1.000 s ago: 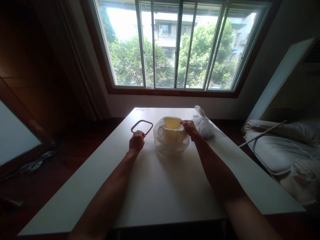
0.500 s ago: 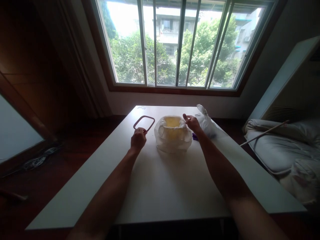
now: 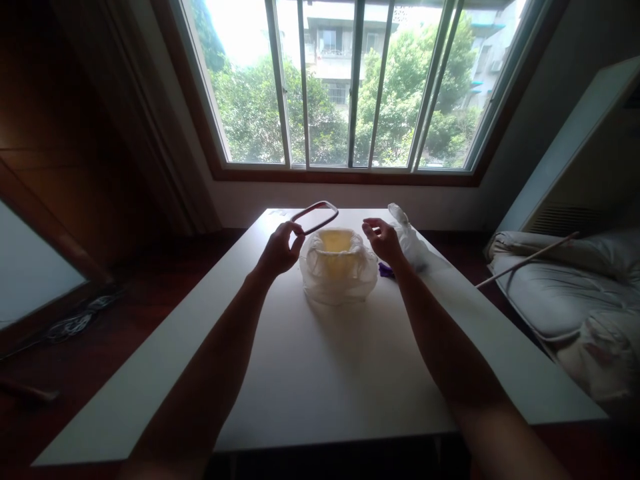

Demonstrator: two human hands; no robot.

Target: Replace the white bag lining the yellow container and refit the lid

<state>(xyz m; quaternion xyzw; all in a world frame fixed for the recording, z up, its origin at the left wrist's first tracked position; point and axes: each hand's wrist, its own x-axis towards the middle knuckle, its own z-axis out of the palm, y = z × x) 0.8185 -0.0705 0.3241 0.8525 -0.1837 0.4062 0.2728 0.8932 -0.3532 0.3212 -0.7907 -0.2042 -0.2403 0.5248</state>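
Observation:
My left hand (image 3: 281, 249) pinches a thin rectangular ring with rounded corners (image 3: 327, 223) by its near left corner. The ring is raised above the table, tilted, close to the back left of a small yellowish bin (image 3: 336, 265). A translucent white plastic bag (image 3: 315, 283) lines the bin, its edge folded out over the rim and hanging loosely round the sides. To the right of the bin, my right hand (image 3: 383, 239) hovers with fingers loosely curled and apart, holding nothing.
Behind my right hand lies a white plastic bag (image 3: 413, 247) with a knotted-looking top. A small purple item (image 3: 386, 270) rests on the white table (image 3: 300, 380) beside it. A stick (image 3: 527, 261) leans across a padded seat (image 3: 560, 293) at the right. A window (image 3: 350, 87) stands beyond.
My left hand has lifted the ring off to the right and up, from the table's left side towards the bin. My right hand's fingers have shifted slightly beside the bin.

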